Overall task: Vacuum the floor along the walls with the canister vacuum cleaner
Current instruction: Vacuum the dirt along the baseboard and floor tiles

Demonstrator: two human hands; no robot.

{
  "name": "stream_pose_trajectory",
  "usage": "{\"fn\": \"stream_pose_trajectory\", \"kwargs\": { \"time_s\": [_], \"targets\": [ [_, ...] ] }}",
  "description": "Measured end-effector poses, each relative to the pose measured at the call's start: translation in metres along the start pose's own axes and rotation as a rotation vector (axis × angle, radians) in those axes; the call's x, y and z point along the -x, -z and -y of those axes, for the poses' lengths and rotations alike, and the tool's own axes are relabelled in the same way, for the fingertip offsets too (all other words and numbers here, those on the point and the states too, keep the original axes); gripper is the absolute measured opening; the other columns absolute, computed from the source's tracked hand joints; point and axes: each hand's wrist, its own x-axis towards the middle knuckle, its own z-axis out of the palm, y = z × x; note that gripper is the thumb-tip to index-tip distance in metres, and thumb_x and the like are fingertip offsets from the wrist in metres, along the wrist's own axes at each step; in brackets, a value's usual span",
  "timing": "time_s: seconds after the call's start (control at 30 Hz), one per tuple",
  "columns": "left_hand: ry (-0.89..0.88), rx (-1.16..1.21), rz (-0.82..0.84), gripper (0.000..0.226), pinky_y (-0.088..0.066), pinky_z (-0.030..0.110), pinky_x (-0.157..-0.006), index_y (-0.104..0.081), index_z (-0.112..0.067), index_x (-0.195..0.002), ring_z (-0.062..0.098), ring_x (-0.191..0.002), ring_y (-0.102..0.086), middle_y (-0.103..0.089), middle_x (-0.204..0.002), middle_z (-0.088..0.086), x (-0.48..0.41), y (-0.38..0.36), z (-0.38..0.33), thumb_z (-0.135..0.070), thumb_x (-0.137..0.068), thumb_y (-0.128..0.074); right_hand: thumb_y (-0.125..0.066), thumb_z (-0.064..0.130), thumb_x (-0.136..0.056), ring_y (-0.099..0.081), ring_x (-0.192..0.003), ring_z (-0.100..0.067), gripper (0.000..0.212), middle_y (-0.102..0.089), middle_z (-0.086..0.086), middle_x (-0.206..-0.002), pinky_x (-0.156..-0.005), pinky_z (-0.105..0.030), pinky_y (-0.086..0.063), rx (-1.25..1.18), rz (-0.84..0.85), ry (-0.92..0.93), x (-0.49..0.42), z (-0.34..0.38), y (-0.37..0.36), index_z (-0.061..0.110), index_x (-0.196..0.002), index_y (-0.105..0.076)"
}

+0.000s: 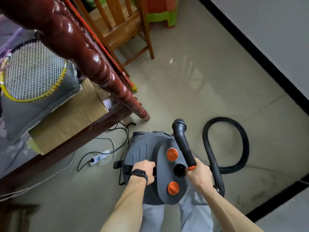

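A grey canister vacuum cleaner (147, 151) with two orange knobs stands on the tiled floor right in front of me. My left hand (144, 171), with a black watch on the wrist, grips the carrying handle on its top. My right hand (199, 174) holds the black wand (183, 144) at its orange collar. The wand points away from me, and its round brush nozzle (179, 125) is raised above the canister. The black hose (225, 144) loops on the floor to the right. The walls (274, 39) with a black baseboard run along the right side.
A dark red bed frame post (93, 64) stands close on the left, with a cardboard box (66, 118) and a badminton racket (31, 71) under it. A power strip (100, 158) and cables lie left of the vacuum. A wooden chair (123, 30) and green stool (160, 15) stand ahead.
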Motion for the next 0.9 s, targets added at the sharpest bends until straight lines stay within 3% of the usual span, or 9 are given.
{"fn": "stream_pose_trajectory", "kwargs": {
  "time_s": [0.07,0.2,0.3,0.47,0.63,0.9],
  "targets": [
    [0.032,0.023,-0.018,0.033,-0.044,0.036,-0.086,-0.055,-0.02,-0.12,0.032,-0.112,-0.058,-0.062,-0.121,0.009,-0.002,-0.006,0.019,-0.018,-0.087,-0.055,-0.063,0.017,-0.083,-0.067,-0.078,-0.029,0.009,-0.068,0.002,-0.076,-0.062,-0.033,-0.047,-0.032,0.035,0.031,0.003,0.009,-0.018,0.022,-0.09,-0.061],
    [0.067,0.046,-0.026,0.033,-0.041,0.038,-0.094,-0.055,-0.019,-0.121,0.033,-0.117,-0.056,-0.061,-0.125,0.01,-0.003,-0.009,0.046,-0.016,-0.088,-0.056,-0.062,0.017,-0.083,-0.066,-0.081,-0.033,0.016,-0.071,-0.005,-0.081,-0.071,-0.038,-0.052,0.017,0.057,0.082,0.003,0.03,-0.039,0.021,-0.098,-0.061],
    [0.055,0.062,-0.035,0.031,-0.039,0.039,-0.096,-0.055,-0.018,-0.12,0.033,-0.118,-0.055,-0.061,-0.124,0.01,-0.002,-0.014,0.05,-0.016,-0.089,-0.058,-0.062,0.019,-0.081,-0.065,-0.074,-0.033,0.012,-0.068,-0.004,-0.074,-0.065,-0.036,-0.048,0.107,0.047,0.109,0.003,0.03,-0.047,0.022,-0.092,-0.057],
    [0.026,0.113,-0.056,0.03,-0.038,0.038,-0.096,-0.058,-0.018,-0.117,0.031,-0.118,-0.057,-0.063,-0.121,0.01,0.008,-0.025,0.036,-0.015,-0.087,-0.058,-0.066,0.02,-0.08,-0.055,-0.061,-0.019,0.017,-0.059,0.006,-0.067,-0.056,-0.032,-0.042,0.142,-0.018,0.059,0.009,0.017,-0.045,0.025,-0.093,-0.056],
    [0.038,0.138,-0.056,0.031,-0.038,0.038,-0.096,-0.059,-0.018,-0.117,0.031,-0.117,-0.058,-0.064,-0.121,0.01,0.023,-0.039,0.026,-0.013,-0.087,-0.056,-0.067,0.02,-0.08,-0.052,-0.066,-0.028,0.025,-0.053,0.007,-0.066,-0.063,-0.035,-0.04,0.179,-0.046,0.056,0.023,0.005,-0.045,0.03,-0.094,-0.049],
    [0.044,0.14,-0.065,0.028,-0.036,0.038,-0.097,-0.059,-0.019,-0.116,0.029,-0.116,-0.058,-0.064,-0.121,0.009,0.026,-0.03,0.027,-0.016,-0.089,-0.055,-0.063,0.019,-0.081,-0.054,-0.071,-0.034,0.017,-0.054,-0.001,-0.069,-0.065,-0.037,-0.043,0.155,-0.085,0.04,0.026,0.013,-0.049,0.021,-0.091,-0.049]
  ]
}}
